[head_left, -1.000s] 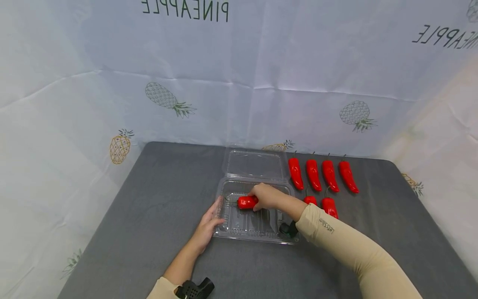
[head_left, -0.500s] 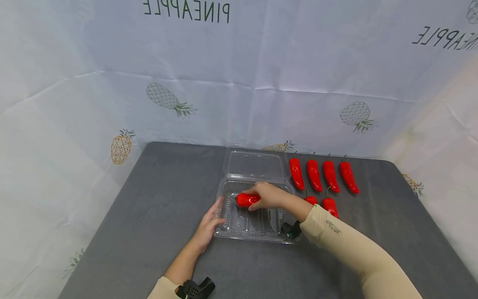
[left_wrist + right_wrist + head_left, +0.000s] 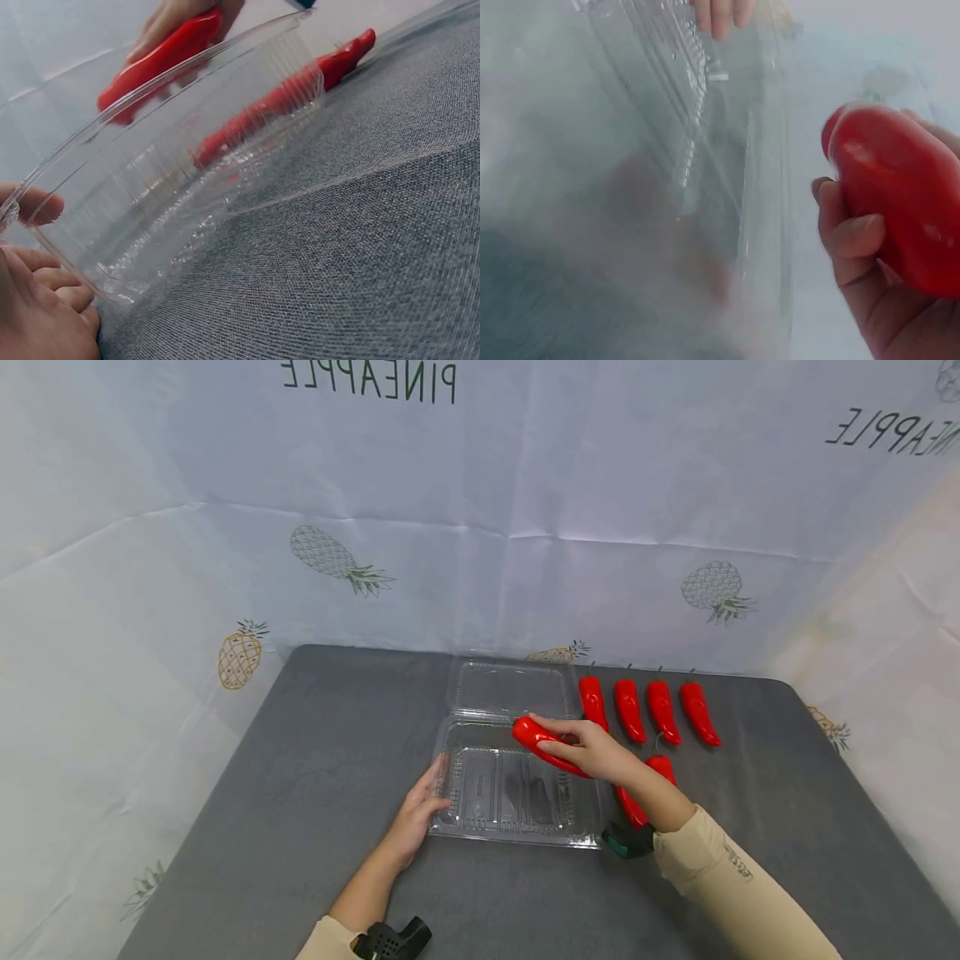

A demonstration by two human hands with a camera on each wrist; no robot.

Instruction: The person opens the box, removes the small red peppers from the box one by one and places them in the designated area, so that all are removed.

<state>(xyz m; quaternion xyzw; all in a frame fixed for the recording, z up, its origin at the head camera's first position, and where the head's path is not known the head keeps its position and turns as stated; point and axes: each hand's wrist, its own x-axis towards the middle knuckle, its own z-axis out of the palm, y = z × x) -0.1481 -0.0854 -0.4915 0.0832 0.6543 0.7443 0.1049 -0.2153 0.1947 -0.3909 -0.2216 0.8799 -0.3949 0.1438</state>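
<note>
Nearest, the left hand (image 3: pixel 417 814) rests at the tray's (image 3: pixel 517 835) left wall, fingers straight along the rim and thumb hooked over the edge, pressing rather than gripping. The tray is clear plastic, its base ribbed and holding nothing, its lid (image 3: pixel 512 689) hinged open on the far side.

Above the tray's right far corner, the right hand (image 3: pixel 592 750) holds a pepper (image 3: pixel 542 743), fingers and thumb curled tight round its thick part, the blunt end pointing toward the tray's middle. The pepper hangs in the air, clear of the rim.

Right of the tray, 2 more peppers (image 3: pixel 662 768) lie partly hidden by the right forearm. Beyond them, beside the lid, 4 peppers (image 3: pixel 647 712) lie in a row.

Risks, as I judge them: the pepper is glossy, so a loose hold could let it slip and land outside. The tray is light; if the left hand eases, a knock on the rim could skid or tip it. The right sleeve passes close over the 2 near peppers and could roll them.
</note>
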